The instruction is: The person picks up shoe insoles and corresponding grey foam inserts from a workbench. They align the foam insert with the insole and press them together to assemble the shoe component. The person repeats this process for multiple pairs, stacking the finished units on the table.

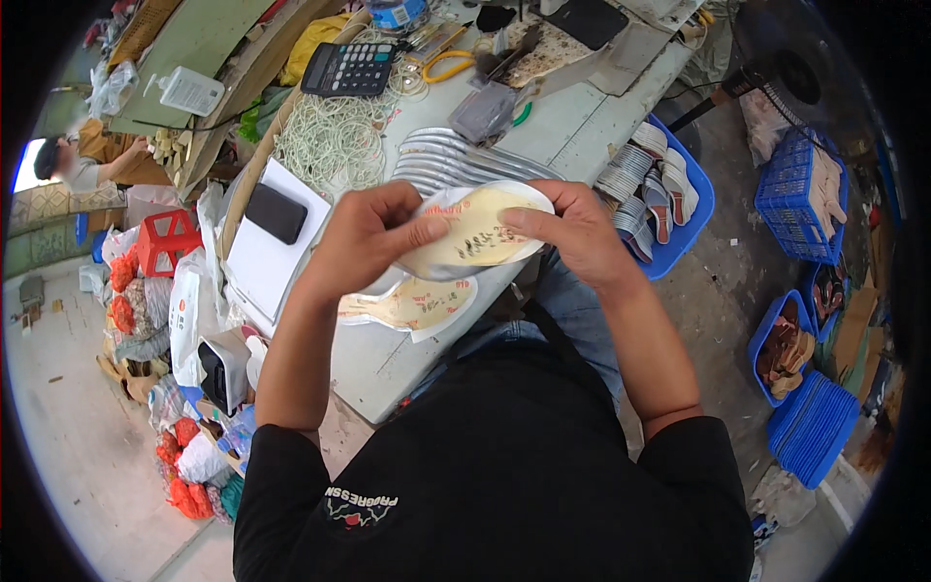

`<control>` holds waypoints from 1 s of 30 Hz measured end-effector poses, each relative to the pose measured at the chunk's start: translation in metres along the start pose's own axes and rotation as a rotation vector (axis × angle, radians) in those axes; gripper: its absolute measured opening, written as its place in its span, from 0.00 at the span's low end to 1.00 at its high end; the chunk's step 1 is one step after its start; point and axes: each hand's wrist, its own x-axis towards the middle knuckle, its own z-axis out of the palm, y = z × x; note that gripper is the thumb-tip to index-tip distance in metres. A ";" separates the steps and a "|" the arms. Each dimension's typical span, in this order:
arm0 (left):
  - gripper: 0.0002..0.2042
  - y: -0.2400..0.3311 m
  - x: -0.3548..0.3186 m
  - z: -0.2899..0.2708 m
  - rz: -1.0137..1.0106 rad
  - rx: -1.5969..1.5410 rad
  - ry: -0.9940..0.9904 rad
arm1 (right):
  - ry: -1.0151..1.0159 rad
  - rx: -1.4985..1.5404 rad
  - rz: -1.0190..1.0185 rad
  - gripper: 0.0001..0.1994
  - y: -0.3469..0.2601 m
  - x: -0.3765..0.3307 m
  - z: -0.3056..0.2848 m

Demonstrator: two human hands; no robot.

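Between my two hands, above the table's near edge, is a cream insole with a silvery-white rim, red print and dark handwriting. My left hand pinches its left end, thumb on top and fingers beneath. At the other end my right hand grips it the same way, thumb across the upper face. Below lies a similar cream insole on the table, partly covered by my left hand and the held one. Just beyond my hands, a row of silver curved pieces lies overlapped.
A tangle of pale cord, a calculator and yellow-handled scissors lie farther back on the table. At left, a black phone rests on white paper. A blue basin of shoes stands at right. Another person is far left.
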 end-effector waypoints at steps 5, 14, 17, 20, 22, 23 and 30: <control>0.11 0.016 0.037 -0.021 0.113 -0.110 -0.110 | 0.205 0.156 -0.037 0.11 0.007 0.012 0.001; 0.12 0.014 0.120 -0.056 0.106 -0.193 -0.293 | 0.308 0.139 -0.234 0.12 -0.010 0.046 -0.006; 0.13 0.019 0.125 -0.065 0.073 -0.223 -0.353 | 0.294 0.097 -0.238 0.11 -0.012 0.049 0.000; 0.12 0.016 0.126 -0.075 0.016 -0.229 -0.327 | 0.333 0.045 -0.316 0.10 -0.002 0.065 0.006; 0.12 0.010 0.125 -0.084 0.019 -0.212 -0.316 | 0.384 0.033 -0.383 0.11 0.007 0.079 0.008; 0.11 0.006 0.124 -0.089 0.021 -0.204 -0.307 | 0.439 -0.037 -0.406 0.16 0.007 0.084 0.010; 0.10 -0.019 0.087 -0.075 -0.027 -0.396 -0.089 | 0.697 -0.287 -0.422 0.26 0.005 0.095 0.021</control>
